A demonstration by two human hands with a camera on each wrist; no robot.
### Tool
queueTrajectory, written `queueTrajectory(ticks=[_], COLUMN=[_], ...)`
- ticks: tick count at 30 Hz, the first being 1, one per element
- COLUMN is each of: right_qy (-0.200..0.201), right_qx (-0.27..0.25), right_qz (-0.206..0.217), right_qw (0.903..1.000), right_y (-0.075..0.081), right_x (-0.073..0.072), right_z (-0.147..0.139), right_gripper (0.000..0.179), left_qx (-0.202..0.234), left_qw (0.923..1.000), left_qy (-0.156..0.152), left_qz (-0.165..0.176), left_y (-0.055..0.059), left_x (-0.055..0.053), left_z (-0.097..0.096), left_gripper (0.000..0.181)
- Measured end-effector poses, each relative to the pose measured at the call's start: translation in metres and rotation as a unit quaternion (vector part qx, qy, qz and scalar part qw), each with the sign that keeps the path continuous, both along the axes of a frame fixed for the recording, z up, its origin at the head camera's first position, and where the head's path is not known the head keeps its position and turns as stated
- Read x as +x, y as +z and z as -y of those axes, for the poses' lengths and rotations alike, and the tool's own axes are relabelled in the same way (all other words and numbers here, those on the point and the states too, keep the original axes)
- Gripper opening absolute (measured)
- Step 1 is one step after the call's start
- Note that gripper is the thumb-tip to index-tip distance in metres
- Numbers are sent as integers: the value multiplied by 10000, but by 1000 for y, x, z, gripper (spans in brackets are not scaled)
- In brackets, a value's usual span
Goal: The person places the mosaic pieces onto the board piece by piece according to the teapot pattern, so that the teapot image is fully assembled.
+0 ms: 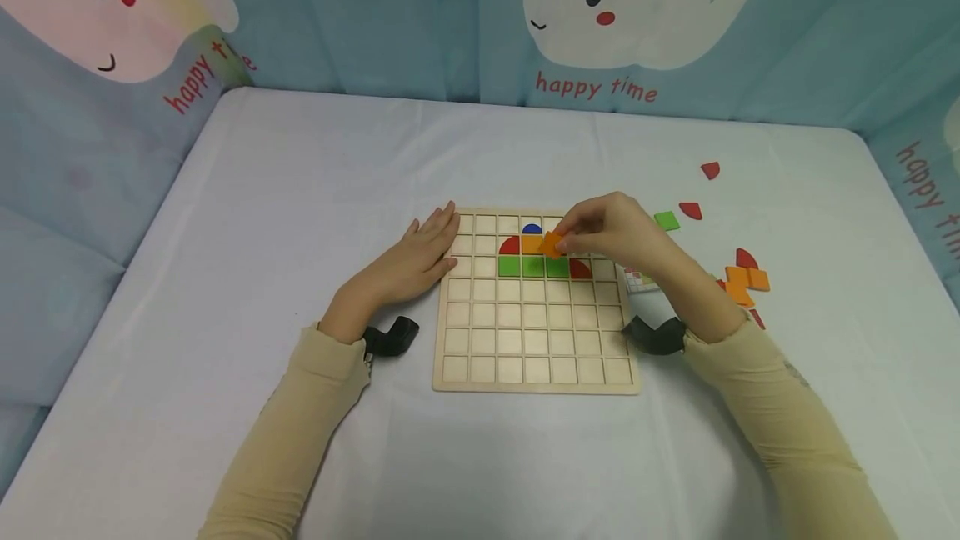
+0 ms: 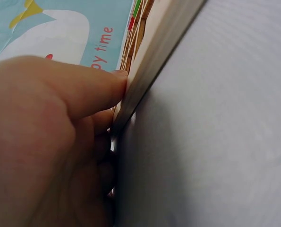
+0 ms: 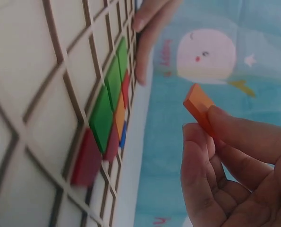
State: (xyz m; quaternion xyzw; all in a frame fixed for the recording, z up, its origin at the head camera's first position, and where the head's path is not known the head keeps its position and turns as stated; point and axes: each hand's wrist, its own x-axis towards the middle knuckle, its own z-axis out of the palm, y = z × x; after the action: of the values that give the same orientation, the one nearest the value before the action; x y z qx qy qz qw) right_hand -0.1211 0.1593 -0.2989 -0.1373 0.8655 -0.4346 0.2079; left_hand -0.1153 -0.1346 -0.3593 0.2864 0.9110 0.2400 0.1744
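Observation:
My right hand [image 1: 618, 227] pinches an orange square tile [image 3: 199, 104] between thumb and fingers, held above the upper part of a wooden grid board [image 1: 510, 342]. Flat along the board's left edge lies my left hand [image 1: 412, 261], its fingers extended and the thumb [image 2: 100, 90] touching the rim. In the grid sit green tiles [image 1: 509, 266] in a row with a red quarter-round [image 1: 581, 269] at the right end. Above them are another red quarter-round [image 1: 510, 246], an orange tile [image 1: 531, 244] and a blue half-round [image 1: 532, 229]. A further red piece [image 3: 112, 144] shows only in the right wrist view.
Loose orange tiles [image 1: 757, 279] and red pieces [image 1: 746, 258] lie right of the board. Farther back are a green tile [image 1: 667, 221] and red quarter-rounds [image 1: 691, 210]. A printed card [image 1: 639, 282] is partly hidden under the right forearm. Blue curtains [image 1: 375, 23] border the white table.

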Motion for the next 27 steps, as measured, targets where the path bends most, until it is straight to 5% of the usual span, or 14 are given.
queueTrajectory(ticks=[14,27], right_qy=[876,1230], right_qx=[141,597], right_qz=[-223,-254], right_qw=[9958,9903], right_y=[-18,-21], right_x=[6,7], right_z=[31,40], right_gripper=[5,4], left_qx=[-17,-29], left_qw=[10000,10000], left_qy=[17,10], left_qz=[32,32], left_y=[0,-1], left_x=[2,-1], left_z=[0,0], left_gripper=[63,61])
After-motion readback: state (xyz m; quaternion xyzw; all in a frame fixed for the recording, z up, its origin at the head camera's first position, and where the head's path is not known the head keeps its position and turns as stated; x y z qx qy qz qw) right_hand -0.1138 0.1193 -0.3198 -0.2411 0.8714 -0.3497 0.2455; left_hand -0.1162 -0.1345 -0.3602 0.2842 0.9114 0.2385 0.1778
